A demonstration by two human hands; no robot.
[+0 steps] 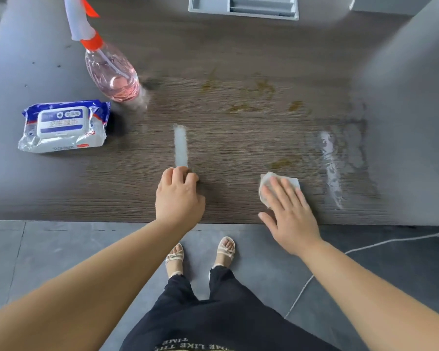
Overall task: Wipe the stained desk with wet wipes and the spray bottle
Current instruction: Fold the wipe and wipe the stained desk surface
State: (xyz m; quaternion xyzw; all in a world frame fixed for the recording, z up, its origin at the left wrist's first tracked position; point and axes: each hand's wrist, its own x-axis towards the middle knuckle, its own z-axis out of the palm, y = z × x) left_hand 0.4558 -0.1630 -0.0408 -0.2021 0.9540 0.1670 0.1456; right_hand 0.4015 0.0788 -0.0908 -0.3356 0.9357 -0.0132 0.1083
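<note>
The desk [238, 46] carries yellow-brown stains [264, 89] across its right half, with a wet film [340, 153] at the right edge. One stain [280, 163] lies just beyond the wipe. A grey tray [243, 7] sits at the far edge, well apart from the work area.

The spray bottle [112, 72] stands upright at far left. The wipe pack [64, 125] lies just beside it, lid up. Both are probably parked there to keep the stained zone free.

The right hand [289, 211] lies flat, fingers straight and slightly spread, pressing a folded wipe [266, 181] onto the desk near the front edge. A flat palm spreads the pressure over the wipe.

The left hand [179, 196] rests on the desk with fingers curled under. Nothing shows in its grasp. It likely braces the body.

Judgement: wiping is in progress, and most stains remain.
</note>
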